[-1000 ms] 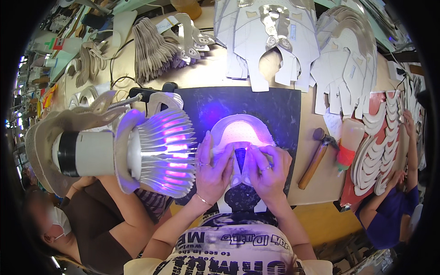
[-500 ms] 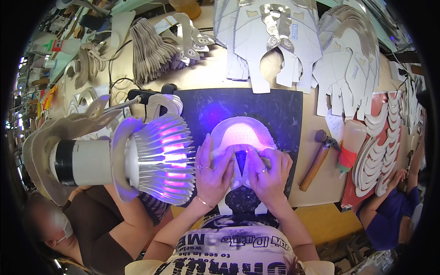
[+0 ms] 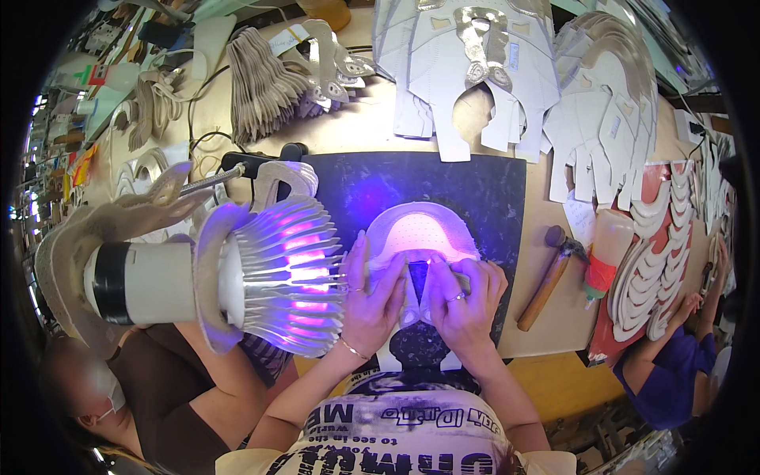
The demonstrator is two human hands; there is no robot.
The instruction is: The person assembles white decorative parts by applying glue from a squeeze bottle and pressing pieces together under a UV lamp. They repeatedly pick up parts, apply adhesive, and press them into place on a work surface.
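A pale shoe upper (image 3: 419, 231) lies on a dark cutting mat (image 3: 484, 180), its rounded, perforated toe part pointing away from me. Purple light falls on it. My left hand (image 3: 372, 293) pinches the inner edge of the upper on the left of its central opening. On the opposite side my right hand (image 3: 469, 299), with a ring on one finger, presses fingers and thumb onto the same edge. Both hands' fingertips almost meet just below the toe part. Close on the left is a finned lamp (image 3: 289, 273), glowing purple, with grey upper pieces hung around its white body.
To the right lie a hammer (image 3: 546, 283), a squeeze bottle (image 3: 609, 249) with red wrapping, and a red board (image 3: 661, 178) of curved white pieces. Stacked shoe uppers (image 3: 431, 71) fill the far side. Co-workers sit left, by a brown sleeve (image 3: 158, 388), and right.
Both hands keep their hold on the upper with barely any movement. The view has shifted slightly. The co-worker's arm at the right has moved a little.
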